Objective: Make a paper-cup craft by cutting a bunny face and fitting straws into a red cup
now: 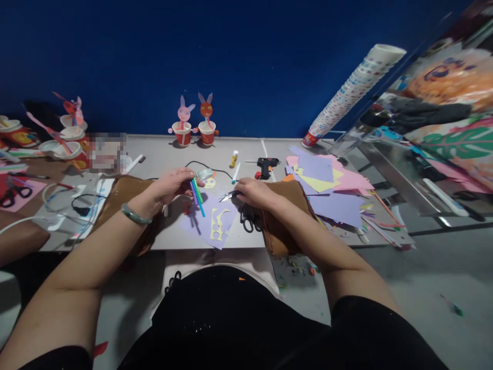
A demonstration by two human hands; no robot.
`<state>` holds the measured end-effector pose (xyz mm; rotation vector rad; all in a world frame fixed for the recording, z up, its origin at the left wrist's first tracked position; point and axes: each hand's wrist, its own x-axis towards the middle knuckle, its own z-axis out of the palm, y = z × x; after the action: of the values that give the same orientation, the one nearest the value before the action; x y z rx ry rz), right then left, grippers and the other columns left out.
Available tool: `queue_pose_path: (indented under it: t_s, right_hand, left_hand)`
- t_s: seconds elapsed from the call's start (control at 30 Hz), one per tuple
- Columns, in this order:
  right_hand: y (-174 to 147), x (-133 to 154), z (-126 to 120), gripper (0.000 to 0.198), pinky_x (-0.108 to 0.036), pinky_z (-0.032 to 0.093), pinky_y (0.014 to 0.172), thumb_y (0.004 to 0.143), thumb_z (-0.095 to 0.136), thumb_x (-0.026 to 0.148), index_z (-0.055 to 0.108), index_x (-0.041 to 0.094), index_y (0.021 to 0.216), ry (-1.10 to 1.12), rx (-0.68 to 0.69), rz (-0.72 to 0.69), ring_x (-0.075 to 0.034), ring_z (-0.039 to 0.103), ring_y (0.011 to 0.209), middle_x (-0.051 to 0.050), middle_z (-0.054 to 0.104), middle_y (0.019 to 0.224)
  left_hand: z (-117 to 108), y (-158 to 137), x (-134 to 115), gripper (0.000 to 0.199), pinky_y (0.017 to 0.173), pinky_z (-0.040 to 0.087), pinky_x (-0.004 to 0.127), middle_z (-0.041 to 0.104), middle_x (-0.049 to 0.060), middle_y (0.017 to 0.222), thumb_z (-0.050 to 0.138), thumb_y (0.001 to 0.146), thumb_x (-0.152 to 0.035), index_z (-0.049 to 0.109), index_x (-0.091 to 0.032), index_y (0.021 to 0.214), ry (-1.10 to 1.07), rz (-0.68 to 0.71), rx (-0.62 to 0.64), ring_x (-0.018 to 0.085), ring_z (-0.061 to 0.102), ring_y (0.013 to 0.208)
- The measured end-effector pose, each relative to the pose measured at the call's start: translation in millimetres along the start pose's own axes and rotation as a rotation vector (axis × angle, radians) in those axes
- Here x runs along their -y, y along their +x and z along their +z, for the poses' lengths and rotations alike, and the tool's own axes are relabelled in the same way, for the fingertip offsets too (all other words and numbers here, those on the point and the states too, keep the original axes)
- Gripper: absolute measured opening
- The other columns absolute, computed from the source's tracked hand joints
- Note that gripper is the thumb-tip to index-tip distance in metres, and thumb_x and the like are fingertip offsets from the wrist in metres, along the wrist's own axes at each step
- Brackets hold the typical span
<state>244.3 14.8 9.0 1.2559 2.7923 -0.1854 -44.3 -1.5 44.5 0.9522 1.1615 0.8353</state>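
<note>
My left hand (pixel 174 186), with a bracelet on the wrist, is closed on several drinking straws (pixel 197 196) in purple, blue and green that hang down from the fingers. Facing it, my right hand (pixel 252 192) is closed around a small pair of scissors (pixel 228 197), whose blades point left toward the straws. Black scissor handles (pixel 250 220) lie just below the right hand. Under both hands is a purple paper sheet (pixel 196 226), with a cut-out pale yellow paper scrap (pixel 216 226) on it. A round pale paper piece (pixel 210 182) lies behind the straws.
A glue gun (pixel 266 167), a glue stick (pixel 234 159) and a pen (pixel 236 173) lie behind my hands. Two rabbit-topped cups (pixel 182 134) stand by the blue wall. At right are coloured paper sheets (pixel 339 208) and a tall leaning cup stack (pixel 350 97). Brown pads (pixel 123 198) lie under my forearms.
</note>
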Motion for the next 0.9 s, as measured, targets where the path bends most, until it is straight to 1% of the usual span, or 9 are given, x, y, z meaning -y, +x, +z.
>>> queue_pose_path:
  t_s: [0.13, 0.27, 0.4, 0.47, 0.53, 0.67, 0.77, 0.83, 0.9]
  right_hand:
    - [21, 6, 6, 0.018, -0.033, 0.040, 0.083, 0.091, 0.059, 0.010, 0.073, 0.013, 0.102, -0.038, 0.052, -0.049, -0.025, 0.064, 0.103, -0.015, 0.072, 0.108]
    - [34, 12, 12, 0.025, -0.034, 0.039, 0.083, 0.093, 0.051, 0.007, 0.070, 0.012, 0.108, -0.057, 0.053, -0.033, -0.026, 0.063, 0.105, -0.016, 0.072, 0.111]
    - [33, 15, 13, 0.024, -0.035, 0.039, 0.083, 0.091, 0.052, 0.008, 0.068, 0.011, 0.109, -0.031, 0.049, 0.019, -0.026, 0.062, 0.105, -0.017, 0.072, 0.111]
    - [28, 17, 12, 0.022, -0.034, 0.038, 0.080, 0.089, 0.053, 0.009, 0.068, 0.012, 0.106, -0.002, 0.046, 0.058, -0.025, 0.063, 0.101, -0.016, 0.073, 0.108]
    - [22, 18, 8, 0.017, -0.032, 0.037, 0.074, 0.088, 0.055, 0.013, 0.067, 0.014, 0.100, 0.043, 0.040, 0.096, -0.024, 0.063, 0.094, -0.014, 0.073, 0.102]
    - [21, 19, -3, 0.005, -0.029, 0.037, 0.067, 0.084, 0.060, 0.024, 0.059, 0.020, 0.086, 0.380, -0.115, 0.251, -0.019, 0.059, 0.078, -0.006, 0.069, 0.083]
    - [40, 20, -9, 0.013, -0.027, 0.040, 0.062, 0.092, 0.051, 0.033, 0.048, 0.023, 0.083, 0.691, -0.293, 0.331, -0.015, 0.053, 0.065, 0.001, 0.058, 0.070]
    - [59, 24, -9, 0.027, -0.025, 0.040, 0.056, 0.095, 0.049, 0.045, 0.041, 0.025, 0.080, 1.122, -0.486, 0.353, -0.012, 0.049, 0.057, 0.005, 0.051, 0.063]
    - [76, 30, -6, 0.036, -0.024, 0.041, 0.054, 0.090, 0.056, 0.054, 0.038, 0.025, 0.076, 1.473, -0.650, 0.365, -0.010, 0.049, 0.055, 0.007, 0.048, 0.061]
  left_hand:
    - [4, 24, -14, 0.014, 0.049, 0.053, 0.020, 0.078, 0.009, 0.077, 0.069, 0.091, -0.019, 0.062, -0.015, 0.080, -0.038, 0.010, 0.043, 0.011, 0.063, 0.052]
    - [5, 41, -23, 0.011, 0.050, 0.055, 0.019, 0.078, 0.008, 0.078, 0.070, 0.090, -0.018, 0.061, -0.015, 0.083, -0.025, 0.025, 0.051, 0.012, 0.067, 0.055]
    - [-2, 55, -23, 0.011, 0.053, 0.057, 0.019, 0.078, 0.007, 0.079, 0.071, 0.089, -0.018, 0.061, -0.017, 0.083, -0.063, 0.016, 0.047, 0.012, 0.070, 0.058]
    - [-7, 61, -19, 0.013, 0.052, 0.056, 0.017, 0.075, 0.005, 0.076, 0.072, 0.087, -0.017, 0.060, -0.016, 0.082, -0.117, 0.021, 0.051, 0.012, 0.069, 0.058]
    - [-11, 66, -14, 0.015, 0.047, 0.052, 0.014, 0.070, 0.002, 0.068, 0.073, 0.086, -0.016, 0.059, -0.015, 0.079, -0.166, 0.030, 0.058, 0.008, 0.064, 0.051]
    - [-15, 75, -6, 0.019, 0.039, 0.043, 0.010, 0.058, -0.004, 0.056, 0.070, 0.088, -0.015, 0.057, -0.014, 0.073, -0.205, 0.011, 0.060, 0.004, 0.052, 0.040]
    - [-16, 77, -2, 0.016, 0.039, 0.043, 0.010, 0.061, -0.003, 0.059, 0.069, 0.088, -0.014, 0.060, -0.013, 0.075, -0.232, 0.019, 0.068, 0.004, 0.053, 0.042]
    - [-17, 78, 0, 0.013, 0.039, 0.044, 0.010, 0.065, 0.000, 0.062, 0.070, 0.087, -0.015, 0.062, -0.012, 0.077, -0.234, 0.014, 0.083, 0.004, 0.055, 0.043]
    - [-18, 78, 3, 0.014, 0.037, 0.042, 0.011, 0.066, 0.001, 0.061, 0.072, 0.088, -0.020, 0.064, -0.012, 0.080, -0.202, -0.016, 0.126, 0.004, 0.052, 0.040]
